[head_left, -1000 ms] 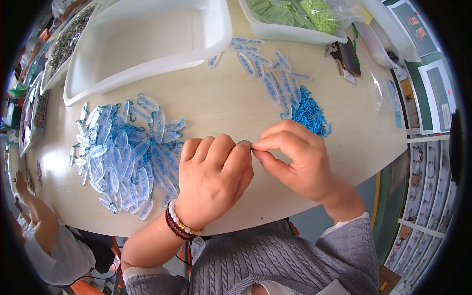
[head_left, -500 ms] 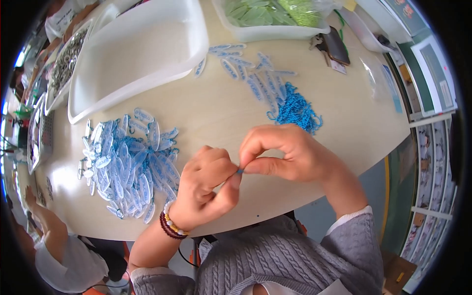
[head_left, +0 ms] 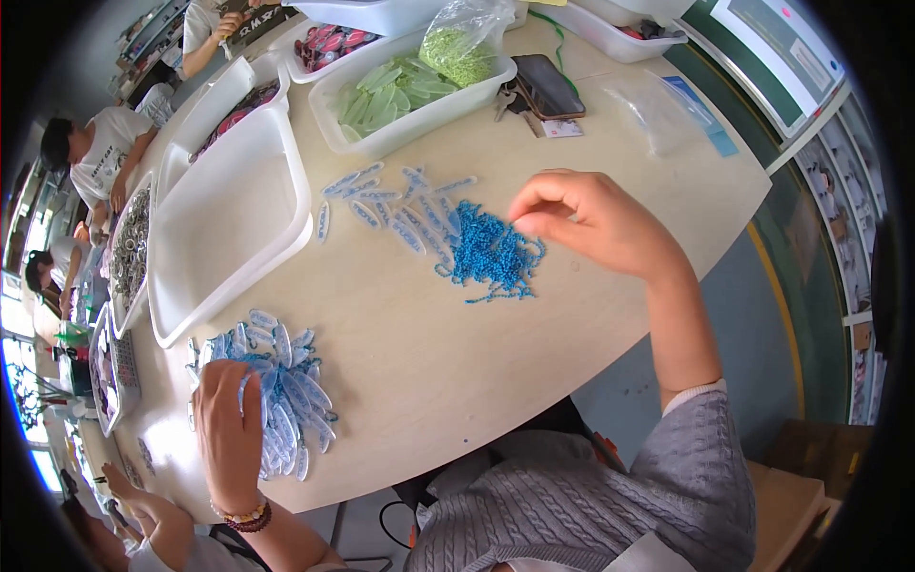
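At the left, my left hand is over a heap of clear oval tags with blue ball chains. Its fingers are curled, and one clear tag shows between them. My right hand is at the upper right edge of a pile of loose blue ball chains. Thumb and forefinger come together there, but whatever is between the tips is too small to make out. Several loose clear oval tags with blue print lie left of the chain pile, a few touching it.
An empty white tray stands at the left. Behind are a white bin of green leaf-shaped pieces, a phone with keys, and a plastic bag. Metal parts fill a tray farther left. Other people sit along the table.
My hands have parted from where they met in front of me. The left went left to the tag heap, the right up to the chain pile. The view has shifted right.
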{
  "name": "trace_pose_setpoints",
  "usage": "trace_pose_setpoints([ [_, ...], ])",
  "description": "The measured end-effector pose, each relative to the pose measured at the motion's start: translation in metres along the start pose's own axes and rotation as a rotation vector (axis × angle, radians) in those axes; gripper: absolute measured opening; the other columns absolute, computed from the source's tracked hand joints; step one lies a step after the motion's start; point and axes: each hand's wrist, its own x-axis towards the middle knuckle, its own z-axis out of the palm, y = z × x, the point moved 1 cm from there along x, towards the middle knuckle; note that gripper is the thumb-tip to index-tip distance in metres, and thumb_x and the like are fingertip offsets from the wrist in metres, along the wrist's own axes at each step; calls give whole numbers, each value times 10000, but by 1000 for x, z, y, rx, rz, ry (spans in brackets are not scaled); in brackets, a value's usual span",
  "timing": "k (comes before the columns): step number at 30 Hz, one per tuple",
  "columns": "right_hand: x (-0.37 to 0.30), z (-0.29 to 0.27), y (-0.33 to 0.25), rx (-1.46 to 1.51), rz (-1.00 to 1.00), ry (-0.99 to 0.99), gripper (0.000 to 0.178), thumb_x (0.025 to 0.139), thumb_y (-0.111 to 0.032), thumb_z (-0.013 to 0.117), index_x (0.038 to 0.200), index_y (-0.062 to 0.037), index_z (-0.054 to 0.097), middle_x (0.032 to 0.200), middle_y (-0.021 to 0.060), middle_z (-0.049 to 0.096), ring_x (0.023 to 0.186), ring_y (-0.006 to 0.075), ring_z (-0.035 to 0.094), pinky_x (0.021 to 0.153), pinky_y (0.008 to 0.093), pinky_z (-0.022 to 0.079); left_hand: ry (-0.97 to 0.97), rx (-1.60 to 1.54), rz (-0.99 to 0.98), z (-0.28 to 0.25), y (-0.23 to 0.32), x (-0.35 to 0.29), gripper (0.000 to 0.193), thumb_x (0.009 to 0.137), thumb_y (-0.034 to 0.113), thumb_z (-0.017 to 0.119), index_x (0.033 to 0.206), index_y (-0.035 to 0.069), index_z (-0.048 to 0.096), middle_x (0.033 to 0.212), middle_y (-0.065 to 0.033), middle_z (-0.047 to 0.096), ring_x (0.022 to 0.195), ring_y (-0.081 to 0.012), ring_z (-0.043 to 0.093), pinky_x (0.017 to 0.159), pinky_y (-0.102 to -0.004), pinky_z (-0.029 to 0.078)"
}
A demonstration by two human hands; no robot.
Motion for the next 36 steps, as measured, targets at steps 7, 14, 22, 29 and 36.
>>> trace_pose_setpoints([
  [7,-7,-3,27,-357,50,-29,85,793,-100,567,778,-19,548,767,94,581,725,251,557,648,339,439,-60,-99,115,23,56,33,254,827,35,535,1080,15,536,1200,-178,482,1083,-337,492,897,-394,418],
  [14,-13,15,20,-508,-135,-286,23,778,-71,561,781,-49,568,772,64,539,770,244,565,671,351,457,17,-176,474,98,101,101,411,815,-3,498,1223,-15,448,1297,-165,424,1191,-310,423,947,-374,401],
  [22,-17,17,25,-813,-472,-254,53,680,-52,582,702,-61,535,719,41,497,689,185,554,583,307,489,40,55,534,114,102,97,425,806,9,527,1223,-8,448,1271,-138,467,1165,-286,462,899,-350,450],
  [29,-8,20,31,-876,-575,-186,70,670,-56,583,686,-55,516,682,47,529,667,188,584,543,302,502,120,-62,561,102,93,78,324,836,31,522,1159,4,522,1200,-150,523,1091,-283,525,862,-337,471],
  [36,5,23,2,-239,-374,-3,88,756,-71,530,710,-51,458,729,54,564,682,193,579,620,296,492,-65,-1240,-130,83,68,59,272,939,152,457,1132,-28,525,965,-88,587,851,-140,602,765,-270,500],
])
